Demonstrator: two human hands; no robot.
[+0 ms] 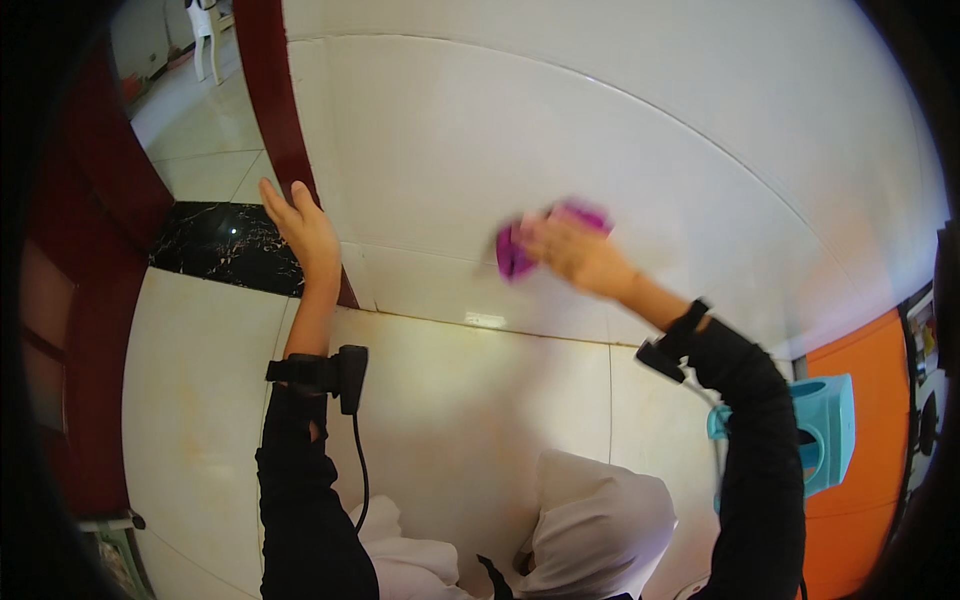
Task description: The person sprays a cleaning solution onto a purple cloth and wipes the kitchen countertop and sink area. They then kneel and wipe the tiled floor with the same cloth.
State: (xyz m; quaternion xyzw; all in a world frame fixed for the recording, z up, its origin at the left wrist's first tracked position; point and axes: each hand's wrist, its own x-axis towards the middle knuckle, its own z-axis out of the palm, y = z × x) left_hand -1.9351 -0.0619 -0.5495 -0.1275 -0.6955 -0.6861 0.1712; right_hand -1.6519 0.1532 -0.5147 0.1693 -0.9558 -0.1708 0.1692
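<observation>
My right hand (581, 259) presses a purple cloth (513, 253) against the white tiled wall (450, 135) in front of me. The hand and the cloth are blurred, and the fingers cover part of the cloth. Up at the left, my left hand (304, 232) rests against the edge of a dark red door frame (271, 90), with nothing in it and the thumb apart from the fingers. A black strapped-on device sits on each forearm, a cable running from it.
A dark red door (105, 300) stands at the left beside a black marble threshold (225, 244). Beyond the doorway are pale furniture legs (201, 45). At the right, a light blue plastic stool (834, 427) is before an orange panel (874, 405). Pale floor tiles (465, 390) meet the wall below the cloth.
</observation>
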